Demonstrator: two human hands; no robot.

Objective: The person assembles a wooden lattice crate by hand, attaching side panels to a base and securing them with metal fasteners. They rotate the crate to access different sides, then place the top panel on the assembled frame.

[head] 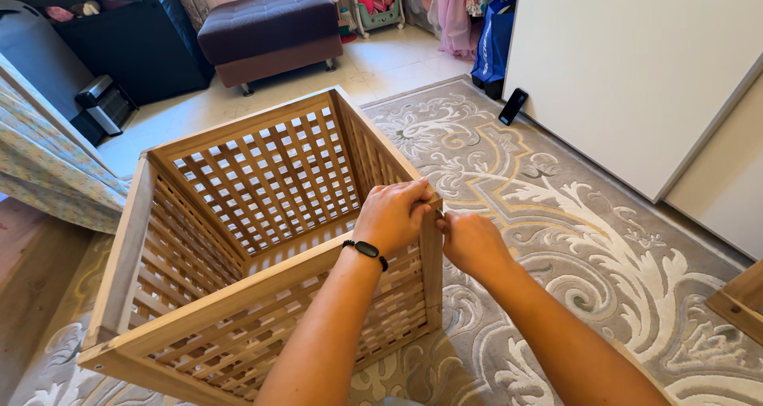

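A square wooden lattice crate stands open-topped on a patterned grey and cream rug. My left hand, with a black band on the wrist, grips the top of the crate's near right corner post. Beside it, my right hand is closed against the outer side of that same corner; a small thin object may be pinched in its fingers, but I cannot tell what it is.
A purple ottoman stands on the tiled floor behind the crate. A white wardrobe door runs along the right, with a dark phone leaning at its base. A floral cloth lies left; a wooden piece is at right.
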